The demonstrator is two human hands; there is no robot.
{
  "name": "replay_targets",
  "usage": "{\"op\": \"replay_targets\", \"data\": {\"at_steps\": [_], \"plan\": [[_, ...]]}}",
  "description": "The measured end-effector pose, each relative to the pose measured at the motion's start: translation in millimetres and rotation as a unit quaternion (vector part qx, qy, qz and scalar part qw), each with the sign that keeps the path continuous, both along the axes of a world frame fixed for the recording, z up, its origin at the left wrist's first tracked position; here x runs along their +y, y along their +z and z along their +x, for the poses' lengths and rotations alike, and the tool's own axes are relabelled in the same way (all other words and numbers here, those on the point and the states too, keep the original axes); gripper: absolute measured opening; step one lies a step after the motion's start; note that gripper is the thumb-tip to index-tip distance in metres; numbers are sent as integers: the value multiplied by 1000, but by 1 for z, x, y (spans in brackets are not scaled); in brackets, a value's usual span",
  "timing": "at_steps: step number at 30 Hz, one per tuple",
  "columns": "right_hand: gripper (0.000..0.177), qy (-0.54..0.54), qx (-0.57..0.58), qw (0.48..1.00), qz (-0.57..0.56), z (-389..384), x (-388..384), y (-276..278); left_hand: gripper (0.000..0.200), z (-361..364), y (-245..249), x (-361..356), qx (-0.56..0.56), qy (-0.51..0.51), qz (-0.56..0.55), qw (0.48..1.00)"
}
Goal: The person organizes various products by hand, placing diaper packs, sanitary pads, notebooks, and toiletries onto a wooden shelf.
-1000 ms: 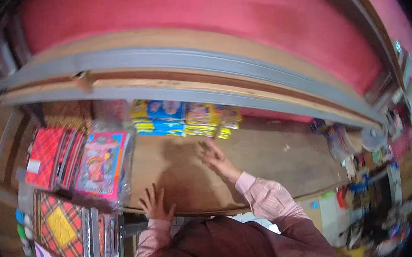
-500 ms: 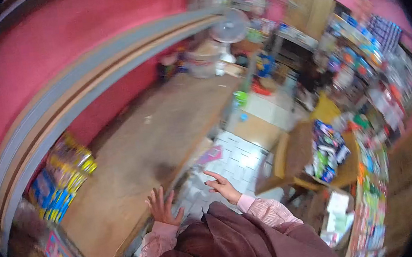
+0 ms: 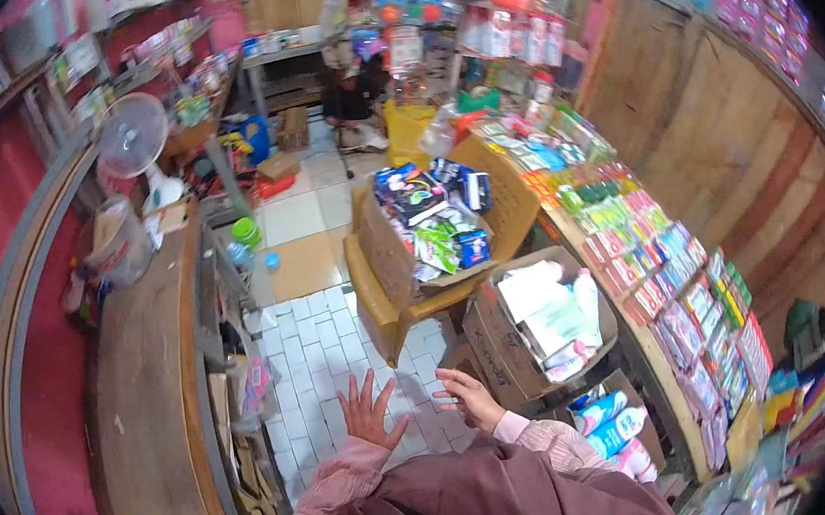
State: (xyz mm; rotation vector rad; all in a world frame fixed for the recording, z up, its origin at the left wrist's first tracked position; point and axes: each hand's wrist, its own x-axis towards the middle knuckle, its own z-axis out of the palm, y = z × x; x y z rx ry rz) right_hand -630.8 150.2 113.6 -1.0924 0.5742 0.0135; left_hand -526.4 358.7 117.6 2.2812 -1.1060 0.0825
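Both hands are held out in front of the body, above the white tiled floor. My left hand has its fingers spread and holds nothing. A short way to its right, my right hand also has its fingers apart, with nothing in it. It is nearest to an open cardboard box with white packs and bottles inside. Beyond the hands, a larger open carton filled with coloured packets rests on a yellowish-brown chair or stand.
A long wooden counter runs along the left, with a fan farther back. Sloping shelves of small packets line the right. A person sits low at the far end. Bottles stand in a box at lower right.
The view has swung to the right, so the counter now lies farther left and the boxes and shelves show more fully. Both hands remain open and empty.
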Motion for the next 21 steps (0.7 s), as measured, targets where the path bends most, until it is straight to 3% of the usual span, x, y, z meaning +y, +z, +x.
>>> {"op": "replay_targets", "data": {"at_steps": [6,13,21], "plan": [[40,-62,2,998,19,27,-9,-10,71,45,-18,-35,5,-98,-1,995],[38,-61,-1,998,8,139,-14,-10,74,174,-19,-32,-16,-48,-5,999],[37,-99,-25,993,56,213,1,-24,73,254,-25,-34,-15,-100,43,994]]}}
